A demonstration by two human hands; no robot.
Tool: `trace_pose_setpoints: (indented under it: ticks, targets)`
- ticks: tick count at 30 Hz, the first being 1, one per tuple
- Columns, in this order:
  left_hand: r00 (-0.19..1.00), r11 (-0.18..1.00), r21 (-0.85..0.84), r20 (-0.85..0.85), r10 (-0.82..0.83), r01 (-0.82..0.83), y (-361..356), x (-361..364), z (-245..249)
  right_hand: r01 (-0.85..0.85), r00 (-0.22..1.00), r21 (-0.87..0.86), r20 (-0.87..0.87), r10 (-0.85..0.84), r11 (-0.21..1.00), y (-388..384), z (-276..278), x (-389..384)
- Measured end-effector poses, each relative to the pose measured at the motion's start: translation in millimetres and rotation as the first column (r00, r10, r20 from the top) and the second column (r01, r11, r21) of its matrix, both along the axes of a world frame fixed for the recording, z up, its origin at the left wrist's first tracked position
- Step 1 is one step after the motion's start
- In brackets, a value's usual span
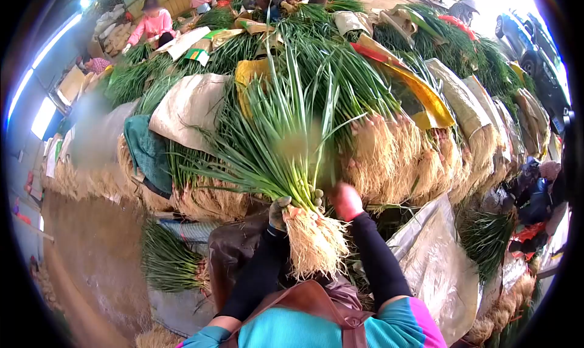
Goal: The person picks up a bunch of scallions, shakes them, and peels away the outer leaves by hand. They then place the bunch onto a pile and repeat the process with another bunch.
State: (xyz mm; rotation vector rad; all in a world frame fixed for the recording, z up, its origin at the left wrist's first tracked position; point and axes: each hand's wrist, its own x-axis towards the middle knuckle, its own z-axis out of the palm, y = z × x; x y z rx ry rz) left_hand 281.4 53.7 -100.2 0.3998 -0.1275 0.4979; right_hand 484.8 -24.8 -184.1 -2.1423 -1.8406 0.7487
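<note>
Floor (pixel 91 251): brown and shiny, at left.
Onion pile (pixel 365 86): big and green, partly under sacks (pixel 188 108); people (pixel 155 26) at the far side.
Bunch (pixel 298 184): in front of the pile, leaves (pixel 280 108) up, roots (pixel 315 241) down.
Left hand (pixel 278 215): gloved, closed round the bunch, just above the roots.
Right hand (pixel 347 202): blurry, beside the bunch; cannot tell how far open, or if holding anything.
</note>
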Motion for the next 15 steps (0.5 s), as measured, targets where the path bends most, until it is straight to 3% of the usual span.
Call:
trace_pose_setpoints:
  ticks: [1,2,3,4,5,6,7,8,9,11,13,15]
  targets:
    - [1.000,1.000,-0.010,-0.015,0.006,-0.006,0.3,0.7,-2.4,-0.461,0.885,-0.224,-0.051,0.462,0.859,-3.6,-29.3,13.1]
    - [1.000,1.000,-0.010,-0.019,0.007,-0.007,2.2,1.9,-4.3,-0.453,0.871,-0.039,-0.234,0.433,0.890,-19.5,58.1,12.9]
    - [1.000,1.000,-0.008,-0.019,0.009,-0.009,3.6,3.4,-6.4,-0.278,0.949,-0.014,0.149,0.277,0.960,-10.4,73.4,23.4]
    - [1.000,1.000,-0.011,-0.022,0.013,-0.013,5.0,5.1,-8.4,0.023,0.958,0.231,0.272,-0.087,0.973,-6.7,127.6,21.3]
    - [1.000,1.000,-0.014,-0.029,0.012,-0.012,4.9,7.0,-7.3,0.225,0.948,0.588,0.052,-0.313,0.777,0.7,155.3,31.8]
    - [1.000,1.000,-0.017,-0.028,0.008,-0.008,5.3,8.6,-5.0,0.327,0.754,0.712,0.201,-0.626,0.622,17.0,176.9,36.0]
    - [1.000,1.000,-0.020,-0.022,0.010,-0.010,6.1,10.0,-3.1,0.279,0.641,0.749,0.321,-0.697,0.601,31.0,180.3,55.0]
    - [1.000,1.000,-0.016,-0.017,0.015,-0.015,7.3,10.9,-2.8,0.277,0.638,0.717,0.361,-0.681,0.640,43.1,171.9,74.7]
    - [1.000,1.000,-0.011,-0.012,0.019,-0.019,8.0,10.4,-1.9,0.372,0.589,0.593,0.444,-0.675,0.714,53.6,176.4,74.8]
    - [0.999,0.999,-0.002,-0.010,0.033,-0.033,8.9,9.9,-2.8,0.293,0.688,0.646,0.369,-0.625,0.705,40.4,166.8,62.7]
    - [0.998,0.999,-0.001,-0.020,0.053,-0.053,8.3,8.6,-5.8,0.178,0.743,0.798,0.275,-0.611,0.575,10.8,177.1,17.4]
    - [0.997,0.998,-0.007,-0.035,0.063,-0.063,7.6,7.9,-11.0,0.172,0.840,0.769,0.212,-0.500,0.616,-21.4,172.1,-22.8]
